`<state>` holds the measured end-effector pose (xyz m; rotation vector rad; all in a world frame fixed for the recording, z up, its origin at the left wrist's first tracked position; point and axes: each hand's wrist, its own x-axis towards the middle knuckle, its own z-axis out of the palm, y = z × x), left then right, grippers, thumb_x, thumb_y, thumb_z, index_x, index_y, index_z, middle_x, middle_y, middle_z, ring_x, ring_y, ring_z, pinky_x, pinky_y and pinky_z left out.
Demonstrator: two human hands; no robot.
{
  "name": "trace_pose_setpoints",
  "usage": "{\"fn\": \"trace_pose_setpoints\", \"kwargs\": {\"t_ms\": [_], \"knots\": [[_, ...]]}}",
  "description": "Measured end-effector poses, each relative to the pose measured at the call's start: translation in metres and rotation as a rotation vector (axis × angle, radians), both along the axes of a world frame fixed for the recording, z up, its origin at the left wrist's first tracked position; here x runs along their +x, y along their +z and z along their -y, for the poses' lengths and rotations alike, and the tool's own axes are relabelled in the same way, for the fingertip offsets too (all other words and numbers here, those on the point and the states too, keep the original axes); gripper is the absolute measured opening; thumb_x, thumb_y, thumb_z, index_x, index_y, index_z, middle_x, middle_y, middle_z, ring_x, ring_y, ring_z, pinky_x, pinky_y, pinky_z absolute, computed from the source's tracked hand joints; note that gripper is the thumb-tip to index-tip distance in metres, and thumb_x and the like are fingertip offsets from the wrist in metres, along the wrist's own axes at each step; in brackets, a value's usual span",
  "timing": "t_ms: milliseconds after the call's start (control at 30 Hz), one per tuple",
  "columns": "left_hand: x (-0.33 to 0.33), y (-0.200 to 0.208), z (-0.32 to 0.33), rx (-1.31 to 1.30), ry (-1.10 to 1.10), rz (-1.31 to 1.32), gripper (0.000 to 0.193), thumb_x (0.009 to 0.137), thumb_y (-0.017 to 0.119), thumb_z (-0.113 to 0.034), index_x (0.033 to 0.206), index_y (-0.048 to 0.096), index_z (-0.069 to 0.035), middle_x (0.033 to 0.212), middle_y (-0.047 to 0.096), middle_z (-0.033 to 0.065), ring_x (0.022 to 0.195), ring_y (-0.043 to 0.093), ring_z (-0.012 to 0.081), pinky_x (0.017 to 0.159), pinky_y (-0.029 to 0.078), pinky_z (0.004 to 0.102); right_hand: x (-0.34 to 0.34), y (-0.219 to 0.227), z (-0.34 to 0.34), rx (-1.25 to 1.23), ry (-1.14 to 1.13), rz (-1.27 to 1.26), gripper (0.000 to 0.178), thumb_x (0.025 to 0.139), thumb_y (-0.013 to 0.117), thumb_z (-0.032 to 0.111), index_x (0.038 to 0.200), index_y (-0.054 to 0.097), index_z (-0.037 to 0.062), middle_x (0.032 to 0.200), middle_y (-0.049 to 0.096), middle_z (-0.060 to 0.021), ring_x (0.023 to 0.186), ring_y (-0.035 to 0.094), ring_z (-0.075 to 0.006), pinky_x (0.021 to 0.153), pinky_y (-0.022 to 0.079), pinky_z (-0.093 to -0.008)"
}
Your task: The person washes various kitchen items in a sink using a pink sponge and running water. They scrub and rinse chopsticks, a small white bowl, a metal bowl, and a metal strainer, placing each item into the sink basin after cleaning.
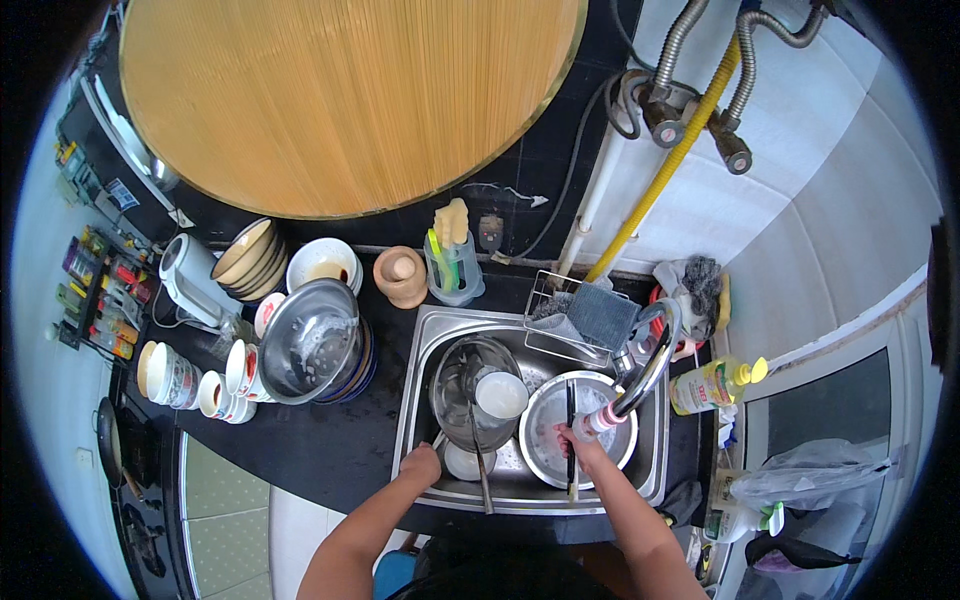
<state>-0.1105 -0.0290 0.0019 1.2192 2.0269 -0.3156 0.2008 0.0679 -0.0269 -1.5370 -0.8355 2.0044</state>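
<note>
My right hand (572, 440) is closed on a long, narrow black utensil (571, 400) with a pale lower end, perhaps chopsticks. It is over a round steel basin (540, 465) of cloudy water in the right of the sink (408, 420), beside the faucet (640, 392). At the sink's front left rim, my left hand (422, 463) is curled; a thin light piece shows at its fingers, too small to name. Nearby are a steel pot (447, 385), a white bowl (501, 395), a long-handled ladle (485, 482) and another pale bowl (462, 464) partly under it.
Left of the sink, a steel bowl (312, 340) rests on stacked plates, near paper-like cups (175, 380) and stacked bowls (245, 262). Behind stand a wooden mortar (401, 285) and a utensil holder (458, 285). A wire rack (560, 335) and a soap bottle (705, 388) flank the faucet.
</note>
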Motion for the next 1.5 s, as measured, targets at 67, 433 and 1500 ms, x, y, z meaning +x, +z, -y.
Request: {"fn": "trace_pose_setpoints", "kwargs": {"t_ms": [67,433,1500], "knots": [[-0.003,0.028,0.007,-0.027,-0.013,-0.029,0.029,0.080,0.046,-0.012,0.103,0.051,0.005,0.102,0.059,0.0231,0.096,0.058,0.0339,0.081,0.047,0.0387,-0.009,0.009,-0.004,0.022,0.007,-0.033,0.013,0.086,0.052,0.013,0.093,0.055,0.0027,0.065,0.049,-0.0007,0.054,0.046,-0.0100,0.047,0.038,-0.0241],[-0.053,0.148,0.064,0.056,-0.139,0.046,0.030,0.086,0.045,-0.022,0.095,0.052,0.006,0.091,0.058,0.0268,0.085,0.057,0.0399,0.076,0.045,0.0451,-0.034,0.007,-0.003,-0.032,-0.101,-0.180,0.015,0.088,0.048,0.011,0.098,0.053,0.0010,0.077,0.056,-0.0081,0.065,0.055,-0.0191,0.060,0.049,-0.0321],[0.101,0.100,-0.036,0.370,-0.631,0.225,0.020,0.087,0.044,-0.022,0.094,0.043,-0.003,0.078,0.058,0.0233,0.073,0.057,0.0417,0.063,0.042,0.0514,-0.045,0.053,0.017,-0.189,-0.980,-0.873,0.031,0.089,0.047,0.034,0.092,0.047,0.0035,0.079,0.049,-0.0070,0.070,0.050,-0.0203,0.074,0.046,-0.0380]]}}
